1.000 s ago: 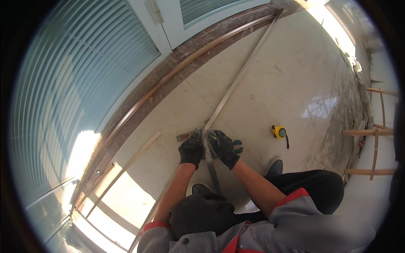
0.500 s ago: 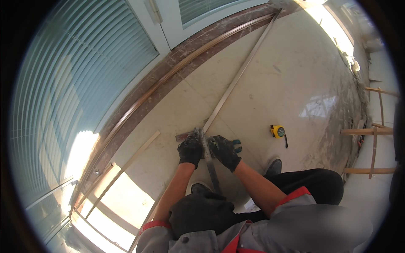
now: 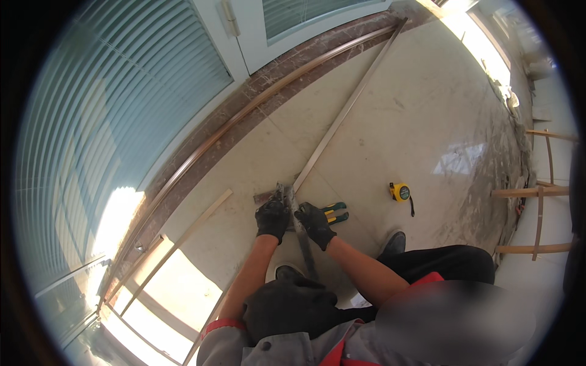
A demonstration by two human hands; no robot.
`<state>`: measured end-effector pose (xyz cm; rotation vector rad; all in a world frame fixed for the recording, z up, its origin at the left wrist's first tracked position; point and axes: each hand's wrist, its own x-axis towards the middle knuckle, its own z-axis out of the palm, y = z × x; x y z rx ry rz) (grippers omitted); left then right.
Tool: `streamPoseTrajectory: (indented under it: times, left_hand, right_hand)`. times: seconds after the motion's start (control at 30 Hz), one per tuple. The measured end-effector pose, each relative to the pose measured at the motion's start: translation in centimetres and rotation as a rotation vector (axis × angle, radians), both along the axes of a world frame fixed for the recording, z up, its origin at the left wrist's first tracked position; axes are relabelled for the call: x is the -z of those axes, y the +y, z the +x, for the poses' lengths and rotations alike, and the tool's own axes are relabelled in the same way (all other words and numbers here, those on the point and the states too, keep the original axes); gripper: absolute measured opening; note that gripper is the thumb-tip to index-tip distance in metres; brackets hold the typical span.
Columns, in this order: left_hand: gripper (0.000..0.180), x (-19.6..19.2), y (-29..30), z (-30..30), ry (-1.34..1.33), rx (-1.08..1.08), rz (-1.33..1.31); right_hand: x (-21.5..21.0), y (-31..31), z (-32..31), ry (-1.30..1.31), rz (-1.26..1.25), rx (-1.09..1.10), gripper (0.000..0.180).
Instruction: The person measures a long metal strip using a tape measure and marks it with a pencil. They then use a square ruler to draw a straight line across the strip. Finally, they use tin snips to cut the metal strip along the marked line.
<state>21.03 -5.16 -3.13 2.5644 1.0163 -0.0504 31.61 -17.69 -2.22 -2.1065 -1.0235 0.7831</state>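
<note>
Both my hands wear black gloves and work close together over the floor at centre. My left hand point(image 3: 273, 218) is closed beside the upper end of a scuffed grey metal bar point(image 3: 306, 251); what its fingers hold is hidden. On the bar's other side, my right hand point(image 3: 314, 224) has its fingers bent against the bar's edge. A flat reddish-brown piece point(image 3: 262, 197) pokes out from under the left hand. Green-and-yellow handled pliers point(image 3: 336, 212) lie just right of my right hand, their head hidden. A long thin strip point(image 3: 348, 110) runs from near my fingers to the far door sill.
A yellow tape measure point(image 3: 400, 192) lies to the right. Light wooden strips point(image 3: 210, 213) rest at left, near the brown stone sill point(image 3: 250, 110) and a door with blinds point(image 3: 134, 91). A wooden frame point(image 3: 531, 191) stands along the right side. My shoes point(image 3: 395, 243) flank the bar.
My right hand has moved a little left and down toward the bar, uncovering more of the pliers' handles. The left hand has stayed nearly in place.
</note>
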Motion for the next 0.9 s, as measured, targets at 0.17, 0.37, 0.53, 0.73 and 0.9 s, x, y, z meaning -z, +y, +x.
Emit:
streamPoseTrajectory:
  times: [0.17, 0.37, 0.53, 0.73, 0.9]
  left_hand:
    - [0.062, -1.5, 0.6, -1.0, 0.038, -0.095, -0.042]
    - [0.050, -1.7, 1.5, 0.0, -0.039, -0.130, -0.093]
    - [0.030, -0.1, 3.0, -0.9, -0.242, -0.150, -0.353]
    - [0.023, -0.7, 4.2, -1.4, -0.438, -0.419, -1.157]
    - [0.023, -1.2, 4.5, -1.9, -0.509, -0.414, -1.150]
  right_hand:
    - [-4.2, 1.0, 4.8, 0.263, -0.026, 0.198, 0.017]
    - [-2.5, -2.9, 12.0, 0.744, 0.242, 0.606, 0.018]
    - [-1.8, -4.6, 11.9, 0.747, 0.264, 0.738, 0.017]
    - [-0.4, -5.8, 13.0, 0.747, 0.196, 0.832, 0.018]
    - [-0.1, -5.5, 13.2, 0.758, 0.198, 0.838, 0.012]
